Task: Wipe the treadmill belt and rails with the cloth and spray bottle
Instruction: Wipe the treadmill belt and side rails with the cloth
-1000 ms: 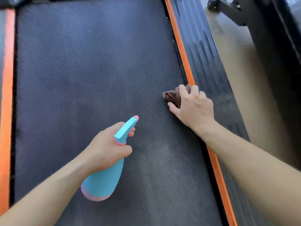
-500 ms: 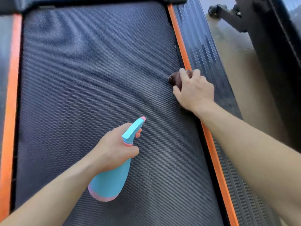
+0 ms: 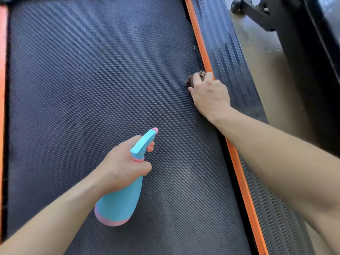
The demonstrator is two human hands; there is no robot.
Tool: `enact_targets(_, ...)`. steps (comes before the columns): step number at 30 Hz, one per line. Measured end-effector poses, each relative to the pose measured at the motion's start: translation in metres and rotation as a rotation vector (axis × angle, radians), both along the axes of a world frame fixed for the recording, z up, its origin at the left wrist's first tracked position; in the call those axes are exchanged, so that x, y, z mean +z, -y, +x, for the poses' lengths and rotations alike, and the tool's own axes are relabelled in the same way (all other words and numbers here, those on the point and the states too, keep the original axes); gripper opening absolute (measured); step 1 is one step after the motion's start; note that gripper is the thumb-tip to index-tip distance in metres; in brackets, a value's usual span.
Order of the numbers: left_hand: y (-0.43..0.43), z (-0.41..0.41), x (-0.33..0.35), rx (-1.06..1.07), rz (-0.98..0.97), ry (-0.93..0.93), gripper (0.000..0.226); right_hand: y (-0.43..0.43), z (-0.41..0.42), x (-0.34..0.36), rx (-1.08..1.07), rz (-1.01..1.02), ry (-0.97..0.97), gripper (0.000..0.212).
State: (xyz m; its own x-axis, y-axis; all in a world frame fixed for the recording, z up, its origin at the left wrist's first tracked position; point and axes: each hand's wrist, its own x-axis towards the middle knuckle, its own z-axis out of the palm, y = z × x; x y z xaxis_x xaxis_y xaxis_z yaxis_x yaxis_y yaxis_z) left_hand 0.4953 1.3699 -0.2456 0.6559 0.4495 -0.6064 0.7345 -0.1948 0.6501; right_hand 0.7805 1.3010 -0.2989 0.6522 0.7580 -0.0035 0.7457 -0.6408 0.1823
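Dark textured belt point(image 3: 92, 80) fills most of the view, and at its right edge, against the orange strip point(image 3: 202, 48), the right hand point(image 3: 209, 96) curls its fingers over a bunched brown cloth point(image 3: 190, 80) and presses it down. Nearer the person, the left hand point(image 3: 121, 166) grips the neck of a blue-and-pink bottle point(image 3: 119, 205) above the belt, one finger at the trigger and the nozzle aimed away. Beyond the strip runs the ribbed right rail point(image 3: 226, 52), then tan floor point(image 3: 266, 70) and a black frame point(image 3: 303, 52).
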Motion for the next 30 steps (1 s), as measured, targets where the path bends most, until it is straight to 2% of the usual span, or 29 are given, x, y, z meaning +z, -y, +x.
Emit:
enact_targets(4,0.000,-0.002,0.001,0.014,-0.014,-0.001,0.061,0.018,-0.018,0.006,-0.037,0.003,-0.058,0.049)
enact_targets(10,-0.002,-0.004,-0.002,0.023,-0.022,0.022,0.055,0.086,-0.059,-0.008,0.025,0.087,-0.012,0.052)
enact_targets(12,-0.003,-0.003,-0.002,0.038,-0.035,0.036,0.048,0.075,-0.045,-0.010,0.068,0.090,0.044,0.049)
enact_targets(15,-0.004,-0.002,-0.002,0.045,-0.023,0.041,0.052,0.031,-0.012,-0.004,0.045,0.136,0.143,0.039)
enact_targets(19,-0.008,0.000,0.001,0.051,0.000,0.048,0.055,-0.023,0.017,0.004,0.002,0.103,0.059,0.038)
enact_targets(21,-0.010,-0.001,0.003,0.044,0.001,0.058,0.056,-0.016,0.007,0.003,-0.028,0.115,0.027,0.037)
enact_targets(26,-0.011,-0.004,0.000,0.055,-0.025,0.067,0.065,0.075,-0.047,0.004,0.030,0.099,0.010,0.036)
enact_targets(30,-0.013,-0.003,-0.001,0.067,-0.028,0.060,0.059,0.054,-0.026,0.004,0.055,0.066,0.039,0.030)
